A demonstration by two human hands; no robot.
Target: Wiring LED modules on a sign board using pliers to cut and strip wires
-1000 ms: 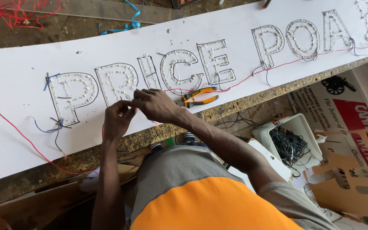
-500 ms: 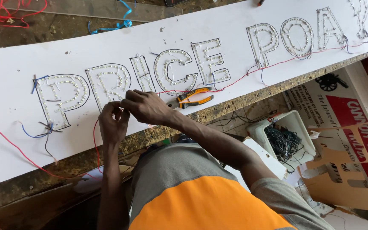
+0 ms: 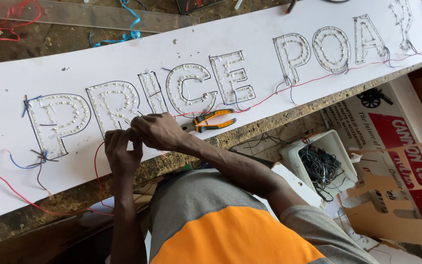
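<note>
A long white sign board (image 3: 269, 29) lies on the workbench, bearing outlined letters filled with small LED beads (image 3: 113, 100). My left hand (image 3: 122, 152) and my right hand (image 3: 158, 131) meet at the board's near edge, below the second and third letters. Both pinch a thin red wire (image 3: 96, 168) that loops down from my fingers over the bench edge. The wire's tip is hidden between my fingertips. Orange-handled pliers (image 3: 211, 121) lie on the board just right of my right hand.
Red and dark wires (image 3: 318, 78) run under the letters, and loose blue and black ends (image 3: 35, 159) stick out at the first letter. A white tub of tangled wires (image 3: 321, 164) and cardboard boxes (image 3: 401, 195) sit below the rough bench edge (image 3: 279, 115) on the right.
Both hands stay together on the wire at the same spot on the board. The view has drifted a little, so the board sits further left and lower in the frame.
</note>
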